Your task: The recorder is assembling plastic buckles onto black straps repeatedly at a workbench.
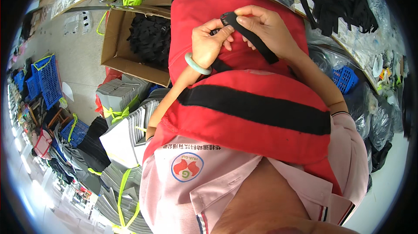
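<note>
A short black webbing strap [260,46] is held up between my two hands, over my lap. At its upper left end sits what looks like a small black buckle [225,18]. The fingers of my left hand [208,42], with a pale green bangle on the wrist, are pinched at the buckle end. Thumb and forefinger of my right hand [265,25] grip the strap just right of there, its loose end hanging below. Another black piece shows by my left fingers, partly hidden. Under both hands lies the red apron [196,16], crossed by a wide black band.
An open cardboard box [114,42] of small black pieces stands to the left. Below it are tied stacks of grey sheets [124,131]. Blue baskets [47,81] lie farther left. At the upper right, a table edge carries a pile of black straps [335,3] and clear plastic.
</note>
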A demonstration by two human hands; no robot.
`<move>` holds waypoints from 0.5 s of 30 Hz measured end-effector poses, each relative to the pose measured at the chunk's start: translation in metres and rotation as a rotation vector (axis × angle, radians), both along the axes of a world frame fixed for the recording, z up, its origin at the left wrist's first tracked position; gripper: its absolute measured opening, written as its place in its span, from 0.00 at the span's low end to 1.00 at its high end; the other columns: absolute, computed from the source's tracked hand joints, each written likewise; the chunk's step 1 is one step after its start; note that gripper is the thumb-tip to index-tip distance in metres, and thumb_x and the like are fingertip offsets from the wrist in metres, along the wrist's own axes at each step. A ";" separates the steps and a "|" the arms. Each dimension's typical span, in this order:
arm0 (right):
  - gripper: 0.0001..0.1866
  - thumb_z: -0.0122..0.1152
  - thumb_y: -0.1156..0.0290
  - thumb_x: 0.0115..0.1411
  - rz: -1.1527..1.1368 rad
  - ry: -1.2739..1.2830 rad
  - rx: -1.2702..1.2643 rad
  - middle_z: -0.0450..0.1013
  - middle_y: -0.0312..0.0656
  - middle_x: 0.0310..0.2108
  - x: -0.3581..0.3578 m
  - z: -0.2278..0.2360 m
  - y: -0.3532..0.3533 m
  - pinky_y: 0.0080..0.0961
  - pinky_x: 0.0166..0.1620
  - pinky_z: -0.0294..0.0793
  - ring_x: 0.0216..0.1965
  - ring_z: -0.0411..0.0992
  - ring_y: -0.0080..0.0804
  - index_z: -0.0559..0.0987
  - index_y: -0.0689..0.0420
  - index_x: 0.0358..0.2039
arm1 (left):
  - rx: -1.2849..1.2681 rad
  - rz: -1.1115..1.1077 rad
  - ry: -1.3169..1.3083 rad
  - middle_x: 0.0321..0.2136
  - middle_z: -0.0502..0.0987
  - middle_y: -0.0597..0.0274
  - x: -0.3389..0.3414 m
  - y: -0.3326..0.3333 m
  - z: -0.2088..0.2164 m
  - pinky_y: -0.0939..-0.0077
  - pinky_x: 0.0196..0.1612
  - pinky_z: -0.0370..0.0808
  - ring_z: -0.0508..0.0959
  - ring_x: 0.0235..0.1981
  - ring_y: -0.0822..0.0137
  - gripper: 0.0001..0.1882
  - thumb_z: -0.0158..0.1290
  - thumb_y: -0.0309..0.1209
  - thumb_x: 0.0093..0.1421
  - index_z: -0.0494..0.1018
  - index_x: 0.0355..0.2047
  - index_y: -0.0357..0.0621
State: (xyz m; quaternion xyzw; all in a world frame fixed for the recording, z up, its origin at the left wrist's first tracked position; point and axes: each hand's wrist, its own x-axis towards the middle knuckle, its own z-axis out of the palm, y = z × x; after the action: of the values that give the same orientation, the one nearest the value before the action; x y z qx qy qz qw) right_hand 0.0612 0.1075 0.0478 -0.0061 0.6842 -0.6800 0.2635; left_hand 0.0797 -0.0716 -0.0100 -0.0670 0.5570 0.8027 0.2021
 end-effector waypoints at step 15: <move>0.13 0.58 0.62 0.61 -0.142 -0.293 -0.278 0.72 0.38 0.21 -0.008 -0.014 -0.006 0.14 0.20 0.68 0.17 0.69 0.19 0.76 0.60 0.31 | -0.151 0.152 0.282 0.24 0.72 0.63 -0.007 0.011 -0.003 0.85 0.20 0.68 0.72 0.18 0.78 0.02 0.54 0.17 0.56 0.76 0.31 0.31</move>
State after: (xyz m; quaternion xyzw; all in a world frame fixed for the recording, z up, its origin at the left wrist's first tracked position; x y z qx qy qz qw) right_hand 0.0536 0.1014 0.0340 0.1050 0.5368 -0.7783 0.3083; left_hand 0.0724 -0.0606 -0.0130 -0.0106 0.6320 0.7730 0.0549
